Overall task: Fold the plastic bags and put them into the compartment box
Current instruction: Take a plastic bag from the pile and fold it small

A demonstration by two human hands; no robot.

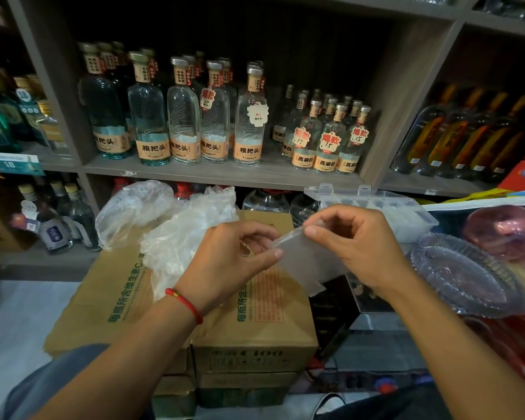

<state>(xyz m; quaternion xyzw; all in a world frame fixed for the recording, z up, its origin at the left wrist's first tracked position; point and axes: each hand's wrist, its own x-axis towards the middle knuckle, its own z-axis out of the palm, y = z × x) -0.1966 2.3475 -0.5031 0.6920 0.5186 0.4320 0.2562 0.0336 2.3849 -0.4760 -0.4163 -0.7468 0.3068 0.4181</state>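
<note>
A folded clear plastic bag (308,265) hangs as a flat strip between both hands, above a cardboard carton (264,316). My left hand (231,262) pinches its left edge with thumb and curled fingers. My right hand (358,247) pinches its top right corner. Loose crumpled plastic bags (170,234) lie in a heap on the carton, left of my hands. The clear compartment box (376,207) stands open behind my right hand, its lid tilted up; what its cells hold I cannot tell.
Shelves of glass liquor bottles (182,116) fill the background. A stack of clear ribbed plastic plates (461,277) sits right of my right hand, by red and pink packaged goods (503,228). More cartons are stacked below.
</note>
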